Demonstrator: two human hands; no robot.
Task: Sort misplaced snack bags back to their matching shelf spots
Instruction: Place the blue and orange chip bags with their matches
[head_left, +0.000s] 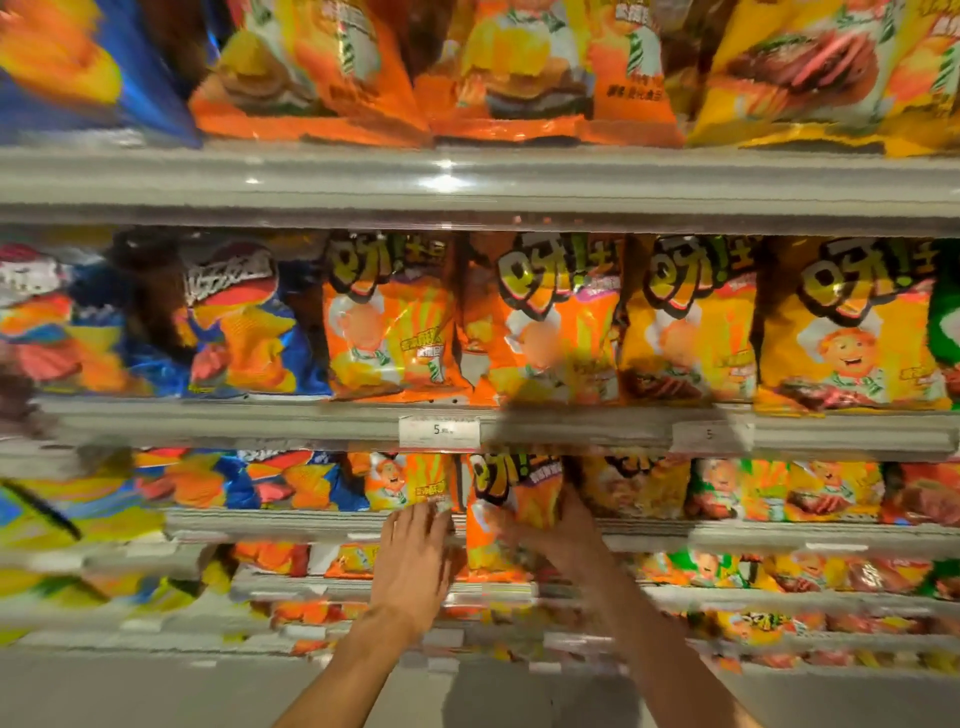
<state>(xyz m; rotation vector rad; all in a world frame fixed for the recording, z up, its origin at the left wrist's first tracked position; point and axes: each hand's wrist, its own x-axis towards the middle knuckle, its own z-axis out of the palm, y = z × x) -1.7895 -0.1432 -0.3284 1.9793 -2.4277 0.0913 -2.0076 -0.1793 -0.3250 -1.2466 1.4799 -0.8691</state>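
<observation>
Orange snack bag (511, 512): upright at the third shelf's front edge, between the rows of orange bags and darker orange bags.
Right hand (558, 532): grip clamped on the bag's right side, fingers curled round it.
Left hand (413, 558): fingers straight and apart, touching the shelf lip (291, 522) just beside the bag, holding nothing.
Risk: the bag seems to hang partly off the edge; a loose one-sided grip on slick film could let it slide down or nudge neighbours out.
Surface: grey shelf rails with price tags (439, 431).
Room: shop aisle, tiers crowded with blue (244, 322), orange and yellow bags (852, 327); picture blurred.
</observation>
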